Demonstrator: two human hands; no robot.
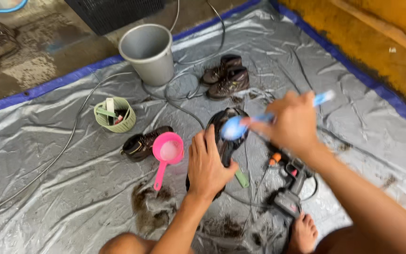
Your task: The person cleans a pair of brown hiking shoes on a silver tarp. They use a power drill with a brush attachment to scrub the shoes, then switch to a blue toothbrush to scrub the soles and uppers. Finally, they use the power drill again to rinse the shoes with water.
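Scrubbing a dark shoe (226, 136) with a blue brush (235, 127) on a silver tarp (48, 155).

At frame centre, the left hand (207, 164) lies over the shoe, fingers wrapped round its side to pin it down. Just right of it, the right hand (292, 122) is closed round the brush handle, the blurred head right at the shoe's upper. This looks like the scrubbing step; a further stroke calls for a firm hold and a turn of the shoe to bring unbrushed parts up. A pink ladle (167, 151) and 1 more dark shoe (142, 143) lie left of centre, a green basket (114, 114) further left, a grey bucket (149, 52) and 2 brown boots (225, 76) towards the top, and a spray gun (291, 186) at lower right beside a bare foot (302, 234).
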